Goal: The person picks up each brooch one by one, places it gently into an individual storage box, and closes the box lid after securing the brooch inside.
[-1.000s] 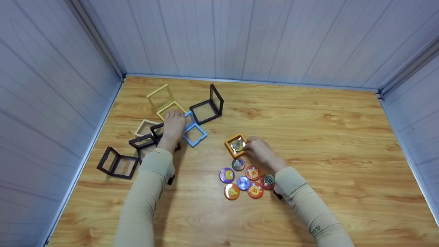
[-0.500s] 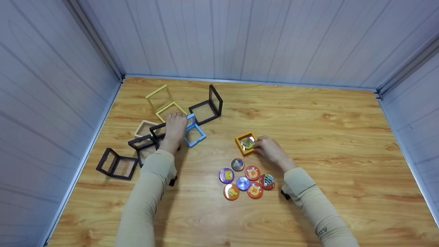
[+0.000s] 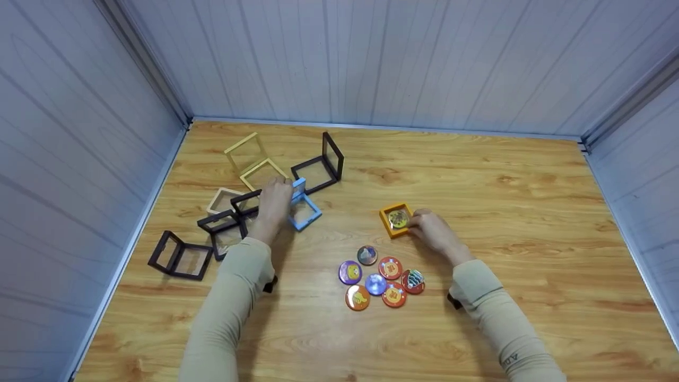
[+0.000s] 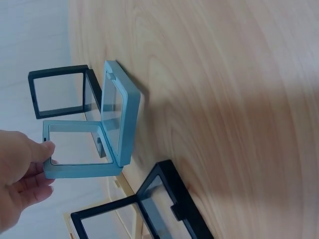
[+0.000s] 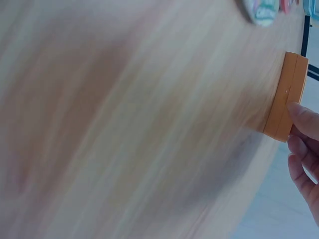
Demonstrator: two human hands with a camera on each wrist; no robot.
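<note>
My left hand (image 3: 275, 204) pinches the raised lid of an unfolded light blue display frame (image 4: 82, 171); thumb and fingers sit at the lid's edge in the left wrist view. On the right, my right hand (image 3: 434, 229) holds a closed orange display frame (image 3: 389, 225) by its right side, thumb on the edge in the right wrist view (image 5: 286, 94). Inside the orange frame shows a round yellow-and-dark badge (image 3: 398, 218). Just in front of it lies a dark round badge (image 3: 367, 255), near a purple badge (image 3: 350, 272).
Several more badges, among them an orange one (image 3: 357, 297), lie at the front middle. Around my left hand stand unfolded frames: a yellow one (image 3: 243, 144), a dark one (image 3: 333, 154) behind and more dark ones (image 3: 188, 276) at left. Pale panels (image 3: 371, 63) border the wooden table (image 3: 504, 201).
My right hand has moved the orange frame to the right, away from the badges. My left hand has shifted slightly right and toward the front at the blue frame.
</note>
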